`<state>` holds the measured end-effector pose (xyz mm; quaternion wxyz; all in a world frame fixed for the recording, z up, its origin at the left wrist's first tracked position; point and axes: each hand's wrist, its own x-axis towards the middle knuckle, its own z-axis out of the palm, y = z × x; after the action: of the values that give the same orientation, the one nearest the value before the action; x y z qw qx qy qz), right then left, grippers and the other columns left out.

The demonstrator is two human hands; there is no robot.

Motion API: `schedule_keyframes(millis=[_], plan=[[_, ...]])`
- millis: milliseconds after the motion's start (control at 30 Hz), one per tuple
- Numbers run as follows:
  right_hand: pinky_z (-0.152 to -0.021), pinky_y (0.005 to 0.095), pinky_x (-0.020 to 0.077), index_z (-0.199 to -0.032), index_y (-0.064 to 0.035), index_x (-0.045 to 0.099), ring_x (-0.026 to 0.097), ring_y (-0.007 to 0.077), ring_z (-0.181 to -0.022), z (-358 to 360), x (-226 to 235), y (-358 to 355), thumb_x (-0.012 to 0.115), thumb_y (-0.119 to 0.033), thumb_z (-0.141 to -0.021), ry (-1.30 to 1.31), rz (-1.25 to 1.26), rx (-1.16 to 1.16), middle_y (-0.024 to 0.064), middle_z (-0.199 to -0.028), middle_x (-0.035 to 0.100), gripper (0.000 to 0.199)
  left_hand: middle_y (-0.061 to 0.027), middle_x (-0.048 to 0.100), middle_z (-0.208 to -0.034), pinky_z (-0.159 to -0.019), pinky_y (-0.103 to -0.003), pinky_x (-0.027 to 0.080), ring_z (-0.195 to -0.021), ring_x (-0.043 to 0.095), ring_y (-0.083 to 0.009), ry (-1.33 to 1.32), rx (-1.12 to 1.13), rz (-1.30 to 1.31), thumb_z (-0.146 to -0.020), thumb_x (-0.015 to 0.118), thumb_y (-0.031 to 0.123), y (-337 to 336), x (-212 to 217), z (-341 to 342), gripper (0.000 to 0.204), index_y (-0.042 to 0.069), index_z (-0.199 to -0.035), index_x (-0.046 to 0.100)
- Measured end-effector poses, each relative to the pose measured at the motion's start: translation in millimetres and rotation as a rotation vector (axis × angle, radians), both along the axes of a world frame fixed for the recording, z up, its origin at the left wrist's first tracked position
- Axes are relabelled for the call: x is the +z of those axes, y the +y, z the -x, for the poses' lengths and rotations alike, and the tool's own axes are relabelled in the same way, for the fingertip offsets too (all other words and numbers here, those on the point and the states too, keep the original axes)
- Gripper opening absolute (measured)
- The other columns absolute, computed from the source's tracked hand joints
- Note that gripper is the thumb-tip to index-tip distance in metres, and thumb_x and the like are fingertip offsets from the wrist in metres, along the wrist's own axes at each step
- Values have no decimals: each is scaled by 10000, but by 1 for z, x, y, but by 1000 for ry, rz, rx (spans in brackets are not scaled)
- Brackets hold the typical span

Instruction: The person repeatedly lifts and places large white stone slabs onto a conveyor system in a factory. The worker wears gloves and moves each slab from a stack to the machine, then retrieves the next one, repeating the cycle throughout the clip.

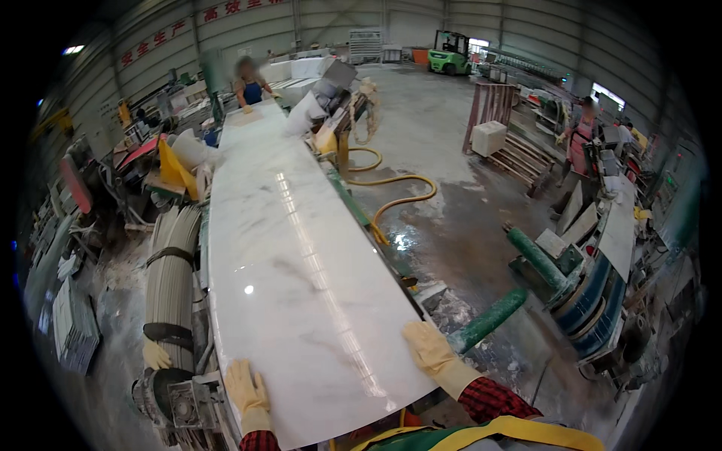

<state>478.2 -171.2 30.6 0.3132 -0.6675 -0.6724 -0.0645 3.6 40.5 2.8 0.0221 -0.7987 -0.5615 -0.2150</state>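
A long polished white stone slab (301, 248) with faint grey veining stretches away from me, shining under a strip of reflected light. On its near left edge rests my left hand (247, 391), in a cream rubber glove, its fingers stretched out flat and apart. My right hand (435, 355), gloved alike, lies on the near right edge with its fingers laid over the top surface; the underside of that hand is hidden. At the slab's far end stands a person in a blue apron (252, 92), with a hand near the stone.
A ribbed grey roll (173, 278) with a loose glove (156, 353) runs along the left. Green cylinders (492, 319) jut out at the right. A yellow hose (410, 197) curls over the wet floor. Farther off are a wooden rack (519, 154), a green forklift (449, 54) and another person (580, 143).
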Motion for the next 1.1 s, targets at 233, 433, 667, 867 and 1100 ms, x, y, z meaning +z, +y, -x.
schedule_keyframes(millis=[233,433,667,867,1100], plan=[[-1138,509,482,-1302,-18,677,643,405,-1246,20,5,-36,655,-160,-937,-40,-68,-34,209,-1323,692,393,-263,556,-1574,-1256,-566,342,-1468,467,-487,25,52,43,-963,720,201,7,-13,6,528,33,-1455,627],[-1130,516,475,-1301,-4,670,628,423,-1239,38,15,-74,642,-153,-942,25,18,-74,229,-1320,680,389,-261,574,-1557,-1252,-569,353,-1456,484,-490,-13,-19,-54,-971,711,208,8,-19,12,506,16,-1434,637],[-1144,538,457,-1345,4,645,598,459,-1281,81,8,-116,634,-86,-922,24,-19,-221,259,-1334,657,433,-280,597,-1505,-1241,-573,356,-1425,509,-484,-12,-61,-56,-977,693,243,8,-8,10,500,8,-1416,641],[-1129,511,504,-1393,7,661,606,477,-1325,140,-16,-147,684,-89,-922,260,12,-341,274,-1420,648,481,-277,589,-1504,-1230,-584,360,-1411,512,-499,-42,-165,-35,-976,687,267,-23,0,15,531,41,-1451,613],[-1120,456,551,-1484,-3,589,617,333,-1383,229,-56,-154,736,-217,-1049,1698,334,-398,217,-1487,639,506,-249,575,-1499,-1209,-602,366,-1390,510,-487,2,-359,-64,-943,692,280,-92,1,31,546,63,-1438,613]])
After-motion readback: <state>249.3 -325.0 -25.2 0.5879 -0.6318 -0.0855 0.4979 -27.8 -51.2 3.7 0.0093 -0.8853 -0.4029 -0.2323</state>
